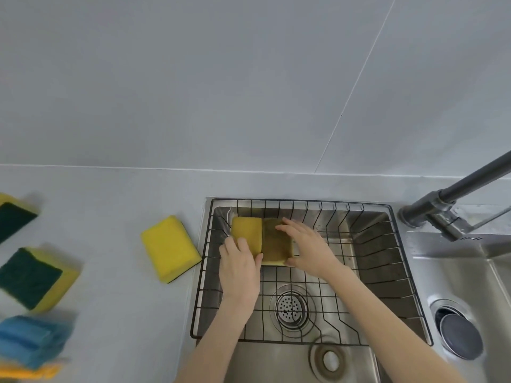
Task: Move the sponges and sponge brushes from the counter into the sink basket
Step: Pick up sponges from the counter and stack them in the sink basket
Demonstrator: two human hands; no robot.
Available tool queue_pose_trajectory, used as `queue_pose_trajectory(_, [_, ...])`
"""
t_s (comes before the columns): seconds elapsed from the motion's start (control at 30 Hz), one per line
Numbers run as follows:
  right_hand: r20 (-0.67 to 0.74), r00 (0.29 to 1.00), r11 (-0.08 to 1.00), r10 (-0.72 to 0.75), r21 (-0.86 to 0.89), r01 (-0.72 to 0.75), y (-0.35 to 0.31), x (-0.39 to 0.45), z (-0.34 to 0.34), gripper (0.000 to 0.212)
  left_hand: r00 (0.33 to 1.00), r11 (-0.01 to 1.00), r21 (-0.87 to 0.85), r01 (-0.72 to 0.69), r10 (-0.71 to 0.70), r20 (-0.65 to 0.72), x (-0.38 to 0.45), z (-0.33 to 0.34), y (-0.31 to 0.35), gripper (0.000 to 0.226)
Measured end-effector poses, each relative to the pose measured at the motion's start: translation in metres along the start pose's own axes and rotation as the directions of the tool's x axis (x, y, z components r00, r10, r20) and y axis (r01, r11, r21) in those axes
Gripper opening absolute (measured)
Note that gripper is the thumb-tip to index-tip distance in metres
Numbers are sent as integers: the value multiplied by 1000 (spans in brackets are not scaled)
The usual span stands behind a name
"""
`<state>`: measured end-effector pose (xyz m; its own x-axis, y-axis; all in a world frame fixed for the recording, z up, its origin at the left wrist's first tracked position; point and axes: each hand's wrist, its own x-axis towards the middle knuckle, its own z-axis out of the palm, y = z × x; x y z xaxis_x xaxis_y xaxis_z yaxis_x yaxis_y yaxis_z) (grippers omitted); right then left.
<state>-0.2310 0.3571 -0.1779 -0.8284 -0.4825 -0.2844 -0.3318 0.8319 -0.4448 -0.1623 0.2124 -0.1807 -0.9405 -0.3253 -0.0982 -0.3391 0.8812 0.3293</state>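
Note:
A black wire basket (pixel 409 275) sits in the steel sink. At its back left lie two yellow sponges side by side. My left hand (pixel 240 268) grips the left sponge (pixel 246 230) at its near edge. The right sponge (pixel 275 246) is darker on top, and my right hand (pixel 307 244) rests on it with fingers spread along its right side. On the counter, another yellow sponge (pixel 169 248) lies just left of the sink. Two green-topped yellow sponges (pixel 36 277) (pixel 13 217) lie at the far left.
A blue sponge (pixel 30 340) and an orange item (pixel 27 373) lie at the bottom left edge, blurred. A grey faucet (pixel 453 200) rises at the right. A second basin with a dark drain stopper (pixel 459 335) is on the right. A tiled wall stands behind the counter.

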Motion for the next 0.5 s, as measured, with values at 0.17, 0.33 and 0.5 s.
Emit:
queue_pose_trajectory(0.17, [-7,1000,999,-9,-52,9,4,-1,8,82,1000,999,30,-25,24,3,-3,12,-3,40])
queue_pose_trajectory(0.33, [-8,1000,998,4,-64,-5,3,0,12,83,999,999,25,-32,32,20,-7,16,-6,36])
queue_pose_trajectory(0.5, [-3,1000,996,9,-87,-9,0,-1,9,83,998,999,31,-42,40,51,-8,16,-7,35])
